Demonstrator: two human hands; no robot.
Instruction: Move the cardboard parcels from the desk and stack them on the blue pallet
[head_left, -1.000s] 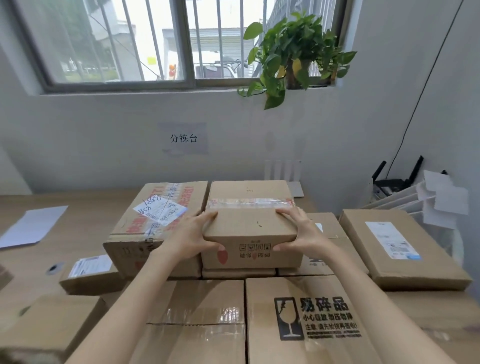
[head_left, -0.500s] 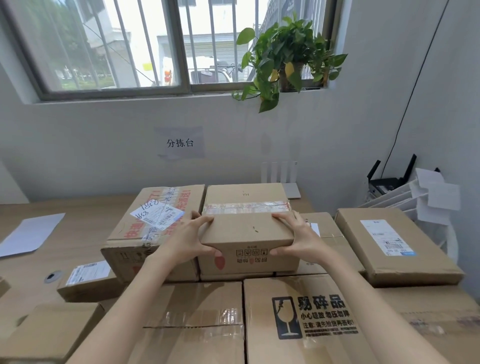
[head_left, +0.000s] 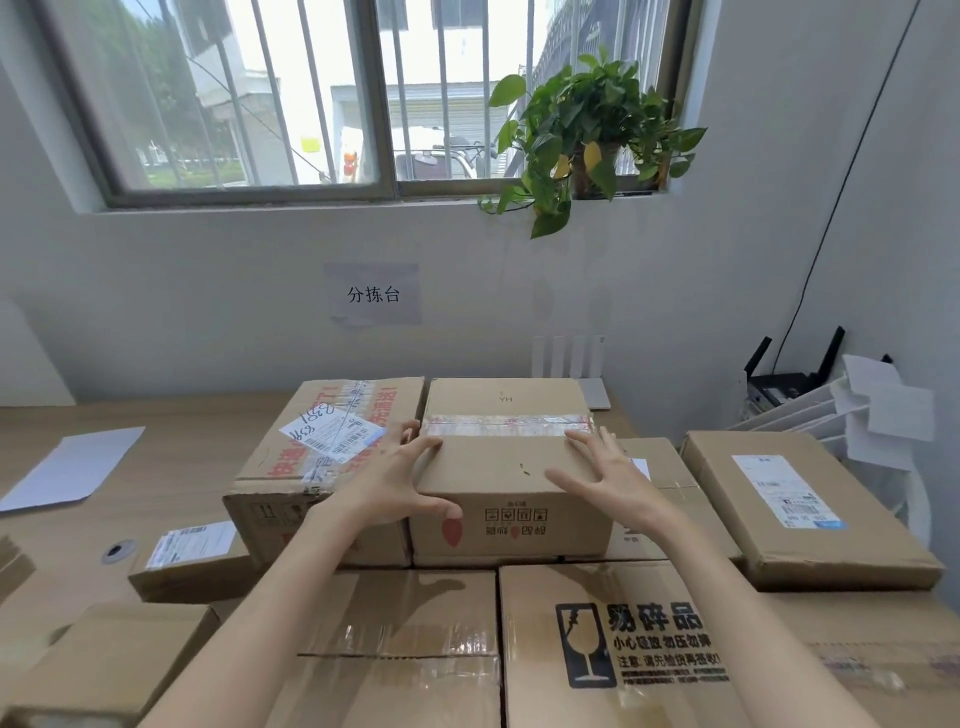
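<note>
A mid-sized cardboard parcel (head_left: 506, 486) with clear tape across its top rests on other boxes at the middle of the desk (head_left: 156, 467). My left hand (head_left: 395, 480) clasps its near left corner, thumb on the front face and fingers over the top edge. My right hand (head_left: 605, 478) lies spread on the right part of the parcel's top, fingers apart, gripping nothing. The blue pallet is not in view.
A taller taped box (head_left: 322, 462) touches the parcel's left side. A flat box (head_left: 800, 509) lies to the right, a fragile-marked carton (head_left: 639, 644) and a taped carton (head_left: 395, 649) lie in front, and a small parcel (head_left: 192, 556) lies front left. Paper trays (head_left: 852, 410) stand by the right wall.
My right hand has left the parcel's right side and now lies spread on its top. My left hand has shifted slightly toward the near left corner. The parcel stays where it was.
</note>
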